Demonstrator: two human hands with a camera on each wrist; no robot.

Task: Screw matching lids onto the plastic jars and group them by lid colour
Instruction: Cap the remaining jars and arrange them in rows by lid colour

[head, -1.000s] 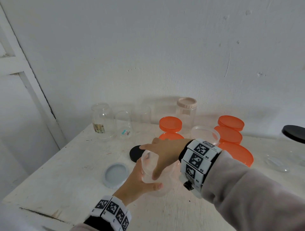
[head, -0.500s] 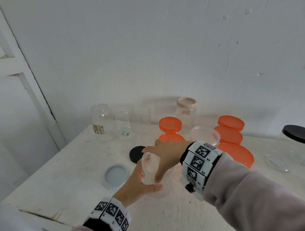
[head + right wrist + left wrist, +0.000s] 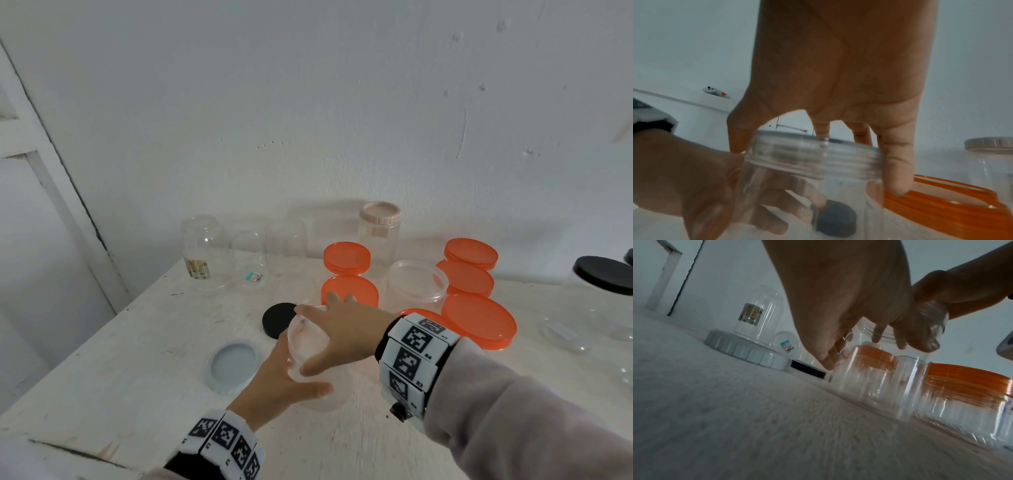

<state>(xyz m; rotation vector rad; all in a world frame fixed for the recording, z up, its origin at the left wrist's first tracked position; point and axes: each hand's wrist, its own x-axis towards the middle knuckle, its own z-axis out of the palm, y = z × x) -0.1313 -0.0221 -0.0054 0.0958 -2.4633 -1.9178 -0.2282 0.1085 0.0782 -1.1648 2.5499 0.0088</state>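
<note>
A worn white table (image 3: 102,346) stands against a white wall (image 3: 308,102) — a door frame (image 3: 51,178) at left.

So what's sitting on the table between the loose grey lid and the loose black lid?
Nothing: in the head view only bare white tabletop separates the grey lid from the black lid.

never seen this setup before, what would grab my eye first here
Both hands meet at the table's front centre: the left hand grips a clear jar by its body while the right hand grips a clear lid on its mouth. Behind and to the right, a cluster of orange lids stands out against the white table.
</note>
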